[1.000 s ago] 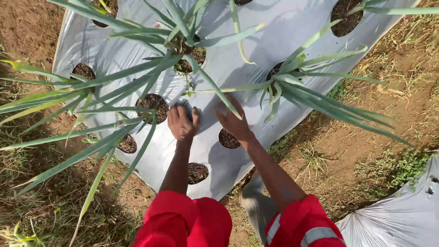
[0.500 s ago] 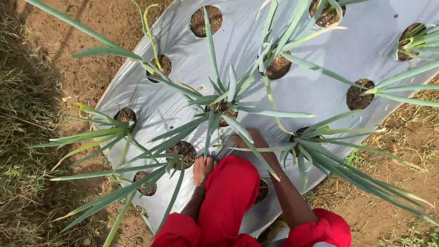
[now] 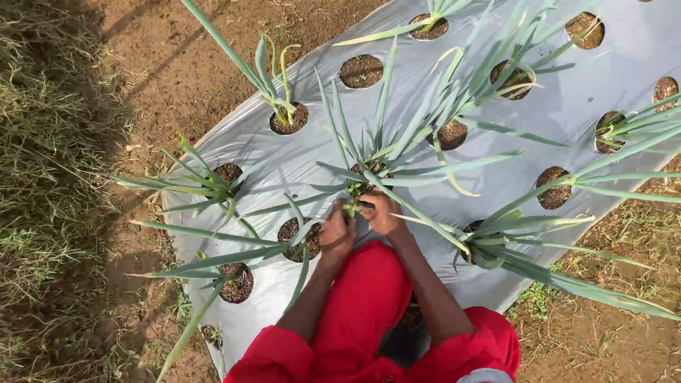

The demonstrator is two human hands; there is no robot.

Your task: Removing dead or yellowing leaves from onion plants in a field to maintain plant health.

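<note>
The person crouches over a bed covered in silver plastic sheet [image 3: 567,120], both hands brought together at the base of one leafy green plant [image 3: 365,174] just ahead of them. The left hand [image 3: 336,235] curls narrow around the lower stems, and the right hand [image 3: 383,213] closes on the same bunch from the other side, fingers wrapped tight, so the two grips meet low down where the leaves gather near the soil. Holding there, rather than on the long floppy blades, looks like the firmest purchase on the plant.

The plant rises from one of the round planting holes [image 3: 362,71] cut in the sheet, which keep each plant apart and cover the soil between. Just left of the left hand lies another soil-filled hole [image 3: 294,230], and to the right of the right hand a neighbouring plant [image 3: 489,241] spreads its blades. Red sleeves [image 3: 369,312] fill the space nearest the camera. Far left of the hands, bare brown earth [image 3: 170,64] and dry grass [image 3: 42,142] border the bed.
</note>
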